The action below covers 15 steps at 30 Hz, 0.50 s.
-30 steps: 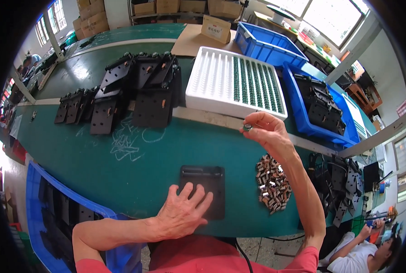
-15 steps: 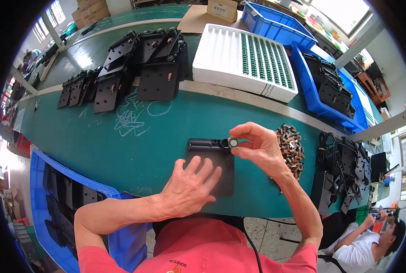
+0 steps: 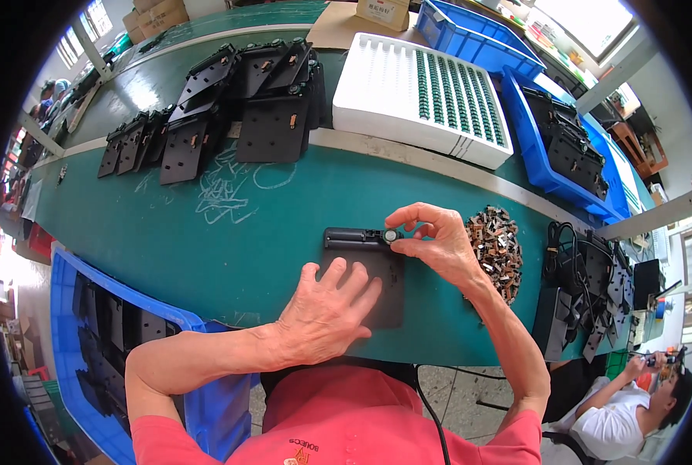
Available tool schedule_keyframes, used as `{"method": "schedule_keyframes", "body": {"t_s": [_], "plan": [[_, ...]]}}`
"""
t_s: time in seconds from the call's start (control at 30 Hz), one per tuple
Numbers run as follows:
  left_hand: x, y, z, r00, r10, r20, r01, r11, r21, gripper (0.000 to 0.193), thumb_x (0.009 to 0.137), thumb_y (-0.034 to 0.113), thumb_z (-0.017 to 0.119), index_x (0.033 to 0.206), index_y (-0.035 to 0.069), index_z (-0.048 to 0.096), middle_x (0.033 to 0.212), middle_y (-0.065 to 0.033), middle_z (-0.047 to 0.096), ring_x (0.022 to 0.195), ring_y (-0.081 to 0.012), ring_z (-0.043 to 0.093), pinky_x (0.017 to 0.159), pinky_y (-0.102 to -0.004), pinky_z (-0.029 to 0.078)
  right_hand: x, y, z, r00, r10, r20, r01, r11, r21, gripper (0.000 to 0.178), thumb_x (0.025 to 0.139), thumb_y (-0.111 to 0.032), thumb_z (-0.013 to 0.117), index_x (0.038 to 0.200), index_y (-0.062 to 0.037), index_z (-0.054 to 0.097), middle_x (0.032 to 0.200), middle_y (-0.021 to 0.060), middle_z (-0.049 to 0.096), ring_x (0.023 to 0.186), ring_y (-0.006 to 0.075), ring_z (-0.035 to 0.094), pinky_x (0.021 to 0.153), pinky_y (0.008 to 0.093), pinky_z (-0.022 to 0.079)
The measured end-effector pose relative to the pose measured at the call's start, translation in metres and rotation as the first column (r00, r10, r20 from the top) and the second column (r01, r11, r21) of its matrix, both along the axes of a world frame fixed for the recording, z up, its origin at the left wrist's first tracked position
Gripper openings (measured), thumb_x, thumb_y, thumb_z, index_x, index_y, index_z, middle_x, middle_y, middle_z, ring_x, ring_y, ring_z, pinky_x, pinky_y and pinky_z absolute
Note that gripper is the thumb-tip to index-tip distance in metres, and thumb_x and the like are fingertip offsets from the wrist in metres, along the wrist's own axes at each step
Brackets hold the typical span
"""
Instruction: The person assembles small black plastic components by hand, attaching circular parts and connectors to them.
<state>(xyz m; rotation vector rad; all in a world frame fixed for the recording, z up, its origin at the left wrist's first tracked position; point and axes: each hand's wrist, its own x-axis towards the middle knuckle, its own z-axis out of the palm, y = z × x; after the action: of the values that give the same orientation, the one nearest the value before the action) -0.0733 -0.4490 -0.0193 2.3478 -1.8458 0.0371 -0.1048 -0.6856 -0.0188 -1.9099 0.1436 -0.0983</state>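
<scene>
Before me on the green tabletop lies a flat black plate (image 3: 388, 291) with a raised black bar (image 3: 350, 238) along its far edge. My left hand (image 3: 326, 314) rests on the plate with its fingers spread, holding nothing. At the bar's right end, my right hand (image 3: 443, 244) pinches a small round part (image 3: 391, 235) with a pale, shiny face between thumb and forefinger. That part sits over the end of the bar; whether it is seated there I cannot tell. Right of this hand is a heap of small brown and silvery metal pieces (image 3: 495, 252).
A white foam tray (image 3: 392, 138) with rows of green-ringed parts stands at the back. Stacked black plates (image 3: 268, 136) lie far left. Blue crates (image 3: 543, 174) are at the right and lower left. Cables (image 3: 567, 252) and black parts lie right; a seated person (image 3: 613, 418) is beyond.
My right hand has brought the round part slightly left, over the dark round recess at the bar's end. My left hand stays on the plate. The whole view has shifted a little.
</scene>
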Motion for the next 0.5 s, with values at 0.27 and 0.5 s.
{"method": "schedule_keyframes", "body": {"t_s": [0.27,0.5], "plan": [[-0.001,0.000,0.002,1.000,0.007,-0.010,-0.007,1.000,0.021,0.068,0.079,0.045,0.074,0.131,0.006,0.057,0.127,-0.0173,0.051,0.112,-0.0330,0.045,0.086,-0.0463,0.037,0.002,0.003,-0.002,0.995,-0.032,-0.095,0.033,0.999,0.004,0.027,0.072,-0.002,0.077,0.099,-0.0058,0.075,0.084,0.0009,0.066,0.063,0.0051,0.051,0.058,0.0215,0.046],[-0.001,0.000,0.002,1.000,0.010,-0.028,-0.009,1.000,0.030,0.069,0.079,0.045,0.074,0.132,0.006,0.056,0.128,-0.0178,0.050,0.112,-0.0333,0.046,0.086,-0.0469,0.037,0.001,0.000,-0.011,0.998,-0.051,-0.047,0.055,0.993,0.100,0.027,0.072,-0.002,0.077,0.099,-0.0052,0.075,0.082,-0.0008,0.063,0.063,0.0034,0.052,0.059,0.0200,0.046]]}}
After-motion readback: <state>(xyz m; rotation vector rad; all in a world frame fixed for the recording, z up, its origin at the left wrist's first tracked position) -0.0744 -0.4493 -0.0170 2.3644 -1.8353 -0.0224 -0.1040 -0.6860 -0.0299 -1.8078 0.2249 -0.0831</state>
